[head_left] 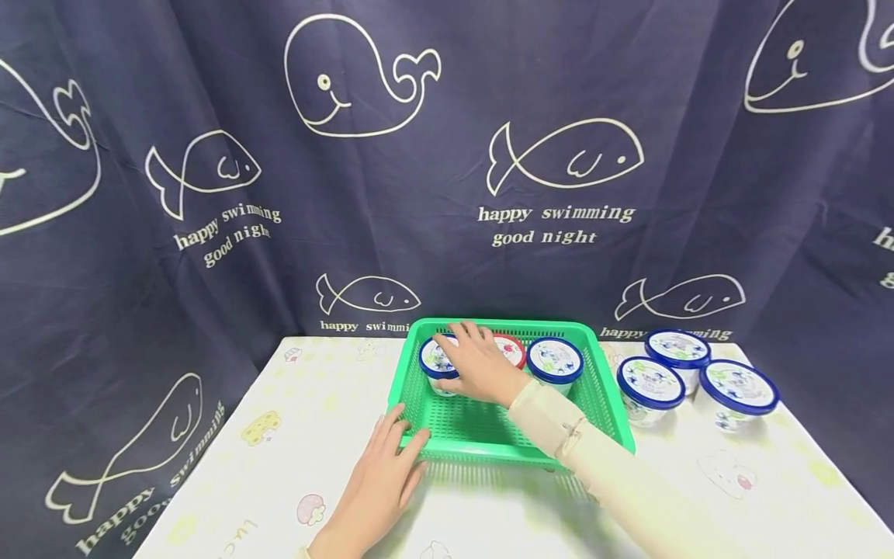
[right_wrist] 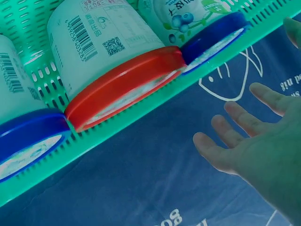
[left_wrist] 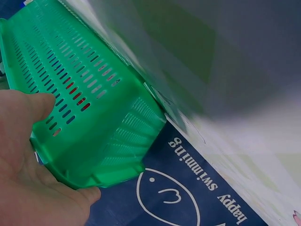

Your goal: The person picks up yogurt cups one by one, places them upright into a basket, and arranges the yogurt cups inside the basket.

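Note:
A green plastic basket (head_left: 482, 450) stands on the table with three lidded tubs in a row at its back. My left hand (head_left: 377, 473) grips the basket's front left corner; the left wrist view shows its thumb on the slotted front wall. Over the basket is my right hand (head_left: 482, 369), fingers spread, holding nothing. In the head view it overlaps the red-lidded tub (right_wrist: 127, 89) in the middle and part of the left blue-lidded tub (head_left: 434, 359). The right wrist view shows its fingers apart from the tubs. At the row's right sits another blue-lidded tub (head_left: 555, 359).
Three more blue-lidded tubs stand close together right of the basket: a near left one (head_left: 651, 384), a back one (head_left: 677, 349) and a near right one (head_left: 739, 388). A patterned cloth (head_left: 279, 466) covers the table. Behind it hangs a dark blue curtain (head_left: 447, 202).

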`<state>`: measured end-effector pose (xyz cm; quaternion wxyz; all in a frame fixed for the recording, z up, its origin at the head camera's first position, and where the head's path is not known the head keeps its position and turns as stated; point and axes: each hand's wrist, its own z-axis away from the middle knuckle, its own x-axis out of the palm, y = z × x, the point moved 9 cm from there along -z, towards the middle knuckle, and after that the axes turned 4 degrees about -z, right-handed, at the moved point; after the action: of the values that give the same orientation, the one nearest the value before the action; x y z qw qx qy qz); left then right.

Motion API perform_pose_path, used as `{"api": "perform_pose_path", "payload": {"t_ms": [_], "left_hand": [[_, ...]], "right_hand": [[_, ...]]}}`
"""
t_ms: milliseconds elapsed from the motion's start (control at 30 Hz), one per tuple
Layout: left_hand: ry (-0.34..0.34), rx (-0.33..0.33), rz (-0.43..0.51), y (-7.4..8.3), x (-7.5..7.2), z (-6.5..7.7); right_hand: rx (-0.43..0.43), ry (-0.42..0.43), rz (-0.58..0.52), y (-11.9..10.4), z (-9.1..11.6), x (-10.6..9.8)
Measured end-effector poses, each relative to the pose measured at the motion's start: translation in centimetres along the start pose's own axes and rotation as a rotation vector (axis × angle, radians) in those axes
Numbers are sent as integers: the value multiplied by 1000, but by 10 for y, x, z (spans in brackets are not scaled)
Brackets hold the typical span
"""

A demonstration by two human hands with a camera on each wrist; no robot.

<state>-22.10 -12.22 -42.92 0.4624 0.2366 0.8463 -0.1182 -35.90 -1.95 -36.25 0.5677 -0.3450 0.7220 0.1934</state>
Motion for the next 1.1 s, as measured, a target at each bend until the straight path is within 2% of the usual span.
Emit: {"api": "perform_pose_path", "payload": {"t_ms": [267,533,833,1100], "left_hand": [[-9,-5,-6,0,0,1],[-40,-22,-19,-1,3,1],[-14,-18,0,1,-1,-1],[2,-14,8,1,-1,0]], "right_hand": [[-8,43,29,1,14,-16],[37,67,21,13,31,-25],[79,113,-8,33,53,-36],[117,139,12,48,70,-48]]}}
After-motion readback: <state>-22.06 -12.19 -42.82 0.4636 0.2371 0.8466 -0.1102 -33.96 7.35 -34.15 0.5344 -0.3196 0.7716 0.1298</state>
